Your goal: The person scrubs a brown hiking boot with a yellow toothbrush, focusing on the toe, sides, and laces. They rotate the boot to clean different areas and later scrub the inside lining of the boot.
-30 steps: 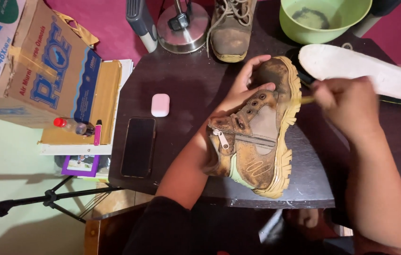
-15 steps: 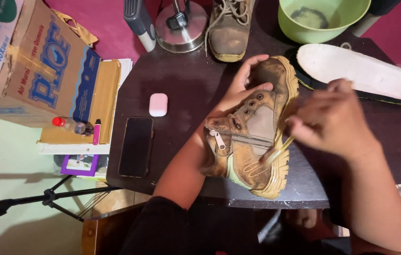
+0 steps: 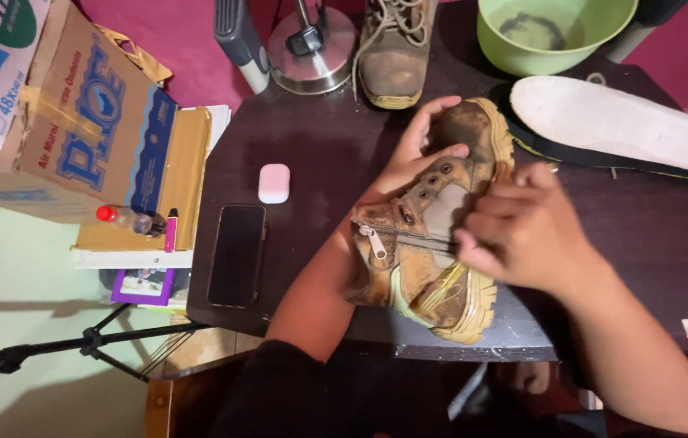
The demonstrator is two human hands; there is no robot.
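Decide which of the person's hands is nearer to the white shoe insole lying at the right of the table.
Right. The right hand rests on the muddy boot just below the white insole. The left hand grips the boot's toe end, farther to the left.

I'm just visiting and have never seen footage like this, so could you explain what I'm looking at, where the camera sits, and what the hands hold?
There is no machine here: a person works with bare hands, filmed by a camera worn on the head, looking down. The left hand steadies a muddy tan boot lying on a dark table. The right hand rests on the boot's side. Around it lie a second boot, a white insole, a green bowl, a black phone and a small pink case.
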